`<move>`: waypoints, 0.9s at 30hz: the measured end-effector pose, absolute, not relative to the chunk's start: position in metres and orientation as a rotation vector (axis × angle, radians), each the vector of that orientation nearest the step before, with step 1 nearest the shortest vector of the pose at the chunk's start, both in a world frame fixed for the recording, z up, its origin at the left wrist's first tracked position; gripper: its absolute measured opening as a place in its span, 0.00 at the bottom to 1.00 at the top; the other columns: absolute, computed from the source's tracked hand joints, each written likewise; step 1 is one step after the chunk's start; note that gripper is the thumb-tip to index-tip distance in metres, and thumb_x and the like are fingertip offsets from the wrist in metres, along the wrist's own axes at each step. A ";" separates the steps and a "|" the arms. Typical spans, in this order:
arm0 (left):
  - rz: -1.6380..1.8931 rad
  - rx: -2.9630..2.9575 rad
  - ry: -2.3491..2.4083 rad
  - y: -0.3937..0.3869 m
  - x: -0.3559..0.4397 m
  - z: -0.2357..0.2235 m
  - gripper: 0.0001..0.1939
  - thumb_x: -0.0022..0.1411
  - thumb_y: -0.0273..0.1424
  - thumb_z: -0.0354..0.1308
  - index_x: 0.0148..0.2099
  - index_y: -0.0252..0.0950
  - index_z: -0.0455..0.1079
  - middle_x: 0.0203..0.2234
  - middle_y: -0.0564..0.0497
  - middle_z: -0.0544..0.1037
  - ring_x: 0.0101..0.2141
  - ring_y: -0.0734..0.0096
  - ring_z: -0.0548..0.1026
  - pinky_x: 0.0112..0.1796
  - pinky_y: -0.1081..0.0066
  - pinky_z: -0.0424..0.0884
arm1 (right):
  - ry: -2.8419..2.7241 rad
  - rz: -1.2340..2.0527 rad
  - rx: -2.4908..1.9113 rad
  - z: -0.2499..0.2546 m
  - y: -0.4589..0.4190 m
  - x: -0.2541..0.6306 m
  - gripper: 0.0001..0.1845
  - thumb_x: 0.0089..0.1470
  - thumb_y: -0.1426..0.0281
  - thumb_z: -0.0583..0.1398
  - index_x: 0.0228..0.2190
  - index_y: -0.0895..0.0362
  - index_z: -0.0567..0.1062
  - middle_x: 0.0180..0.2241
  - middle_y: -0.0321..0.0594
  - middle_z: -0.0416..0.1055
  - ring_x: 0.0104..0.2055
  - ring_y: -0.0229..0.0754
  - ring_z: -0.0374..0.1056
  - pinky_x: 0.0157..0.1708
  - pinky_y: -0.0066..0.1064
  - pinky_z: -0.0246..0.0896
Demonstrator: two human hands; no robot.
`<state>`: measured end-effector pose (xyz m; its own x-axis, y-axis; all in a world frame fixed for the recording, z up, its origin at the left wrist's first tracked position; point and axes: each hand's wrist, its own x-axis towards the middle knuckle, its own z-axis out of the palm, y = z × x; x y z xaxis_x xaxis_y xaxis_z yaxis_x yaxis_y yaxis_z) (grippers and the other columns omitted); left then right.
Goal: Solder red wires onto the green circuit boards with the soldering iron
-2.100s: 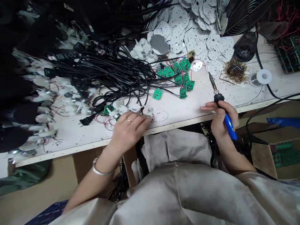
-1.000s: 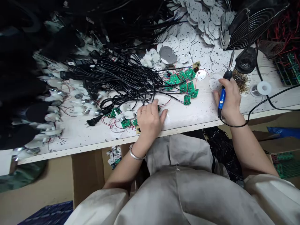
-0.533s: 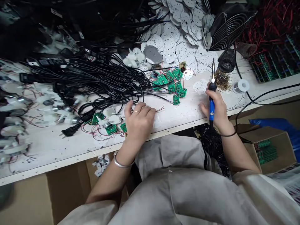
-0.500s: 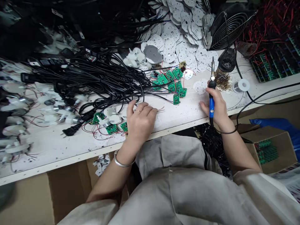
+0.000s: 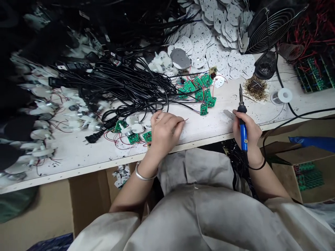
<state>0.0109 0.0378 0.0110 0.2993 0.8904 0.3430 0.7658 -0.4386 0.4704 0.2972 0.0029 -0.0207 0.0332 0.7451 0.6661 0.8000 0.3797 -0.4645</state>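
My left hand [image 5: 167,132] is closed in a pinch at the bench's front edge, with thin wires [image 5: 186,120] poking out past its fingertips. Beside it lie small green circuit boards [image 5: 133,138] and a white plastic motor unit [image 5: 134,124] with red leads. My right hand [image 5: 248,134] is wrapped round a soldering iron [image 5: 243,136] with a blue handle, its tip pointing up and away from me. The same hand's fingers also pinch a thin pale plate [image 5: 228,114]. More green boards [image 5: 203,109] on black cords lie between the hands.
A bundle of black power cords [image 5: 131,83] spreads across the bench's left half. White plates [image 5: 217,55] are heaped at the back. On the right stand a solder spool [image 5: 284,96], a coiled iron holder [image 5: 272,31] and wired boards [image 5: 314,73]. The iron's cable [image 5: 300,116] crosses the right side.
My right hand has come back towards me and taken up a pale plate from the bench while keeping the iron. My left fingers have closed on the wires. The view has shifted left.
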 end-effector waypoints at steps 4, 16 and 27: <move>0.837 2.269 1.507 0.036 0.013 0.016 0.08 0.66 0.34 0.57 0.34 0.40 0.74 0.28 0.53 0.79 0.35 0.66 0.75 0.53 0.55 0.62 | -1.773 0.015 -1.363 -0.025 -0.003 0.261 0.11 0.63 0.70 0.59 0.45 0.46 0.75 0.39 0.36 0.79 0.42 0.44 0.76 0.45 0.39 0.74; 0.850 2.461 1.432 0.032 0.013 0.005 0.07 0.66 0.29 0.56 0.35 0.40 0.73 0.35 0.54 0.82 0.40 0.66 0.77 0.60 0.50 0.52 | -1.784 0.237 -1.071 -0.016 -0.011 0.214 0.18 0.64 0.63 0.58 0.55 0.50 0.68 0.46 0.45 0.78 0.46 0.49 0.76 0.45 0.44 0.75; 0.754 2.672 1.491 0.036 0.013 -0.005 0.08 0.66 0.30 0.57 0.34 0.40 0.75 0.27 0.52 0.78 0.36 0.64 0.74 0.54 0.50 0.61 | -1.663 0.503 -1.178 -0.002 -0.024 0.229 0.17 0.61 0.70 0.61 0.52 0.50 0.73 0.37 0.39 0.79 0.40 0.43 0.77 0.40 0.37 0.75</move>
